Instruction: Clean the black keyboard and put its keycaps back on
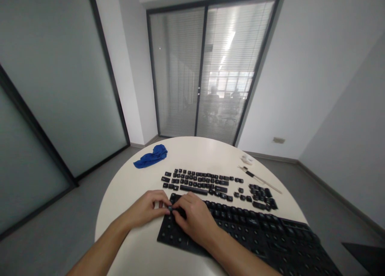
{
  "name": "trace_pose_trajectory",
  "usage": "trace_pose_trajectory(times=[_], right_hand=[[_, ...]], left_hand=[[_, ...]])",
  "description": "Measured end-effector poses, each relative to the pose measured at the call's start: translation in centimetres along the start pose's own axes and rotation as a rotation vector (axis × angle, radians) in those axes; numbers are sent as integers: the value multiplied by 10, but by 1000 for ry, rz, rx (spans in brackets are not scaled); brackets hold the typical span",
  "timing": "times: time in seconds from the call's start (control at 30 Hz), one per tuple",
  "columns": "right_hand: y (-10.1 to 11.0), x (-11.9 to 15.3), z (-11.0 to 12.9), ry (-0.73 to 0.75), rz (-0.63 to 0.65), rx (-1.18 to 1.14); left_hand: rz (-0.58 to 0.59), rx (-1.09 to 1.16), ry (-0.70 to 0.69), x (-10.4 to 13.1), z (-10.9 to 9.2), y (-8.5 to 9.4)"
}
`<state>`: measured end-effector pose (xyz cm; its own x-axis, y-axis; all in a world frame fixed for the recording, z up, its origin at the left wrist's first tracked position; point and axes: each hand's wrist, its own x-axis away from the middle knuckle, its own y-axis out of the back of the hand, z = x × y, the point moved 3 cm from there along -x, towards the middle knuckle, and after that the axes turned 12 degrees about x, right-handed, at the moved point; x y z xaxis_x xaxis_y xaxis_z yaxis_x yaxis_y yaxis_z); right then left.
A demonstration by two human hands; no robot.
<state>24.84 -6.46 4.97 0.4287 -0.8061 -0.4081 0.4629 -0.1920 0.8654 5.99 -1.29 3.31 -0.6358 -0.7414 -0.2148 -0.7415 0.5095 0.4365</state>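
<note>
Writing: pale legends on the loose keycaps [193, 189], too small to read; no brand or label legible.

Left hand [153, 205]: one, bare, at the far left corner of the keyboard [216, 224]. Thumb and forefinger curved towards each other, tips at a small dark keycap [170, 208].

Right hand [195, 218]: one, bare, over the keyboard's left end. Thumb and forefinger bent, tips at the same keycap from the other side. Neither hand is spread wide or clenched; whether either grips the keycap or only touches it cannot be told.

Keyboard: one, black, lying from the near-left part of the round white table [129, 244] towards its near-right edge. Keycaps seated along the far row; round posts exposed nearer.

Loose keycaps: black, in rows beyond the keyboard, with a denser cluster towards the table's right edge.

Sundries: blue cloth [152, 156], crumpled, by the far-left edge; slender stick-like tool [261, 179], pale with a dark section, by the right edge; small white item [247, 159], at the far-right edge.
</note>
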Motion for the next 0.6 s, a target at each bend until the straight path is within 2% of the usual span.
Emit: trace_pose_trajectory(times=[0.37,0.6], right_hand=[[-4,1,-5,73,14,76],[2,0,0,134,48,199]], left_hand=[[-30,-22,76,1,0,-1],[-52,-79,127,2,2,-1]])
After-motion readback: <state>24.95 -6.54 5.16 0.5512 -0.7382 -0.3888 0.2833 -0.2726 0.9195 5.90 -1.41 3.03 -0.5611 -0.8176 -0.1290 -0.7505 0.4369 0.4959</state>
